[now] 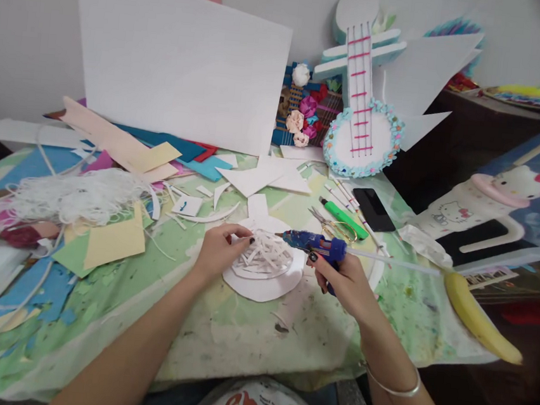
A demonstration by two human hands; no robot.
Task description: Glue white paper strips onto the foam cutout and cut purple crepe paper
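At table centre, left hand [220, 249] sits on the left edge of a heap of white strips [265, 256]. Its fingertips are bunched close together on the heap; can't tell whether they pinch a strip or only press down. The heap lies on a white disc [262, 286], which lies flat on the green-covered table [248, 334]. Right hand [345, 283] is clamped round the grip of a blue glue gun [311, 243], nozzle pointing left, just over the heap's right side. A glue stick [388, 260] juts out the back. Judgement: the strips look thin, light, floppy and loose, so they would scatter or lift easily and are best held down from above with fingertips or pinched singly at an end. The disc looks light and stiffish, easy to slide, so hold it at the rim. The gun is rigid with a probably hot tip, so grip only the handle. Scissors [332, 224], a green marker [342, 217] and a phone [373, 209] lie behind the gun, a banana [478, 321] at the right edge, a foam guitar [360, 131] at the back.
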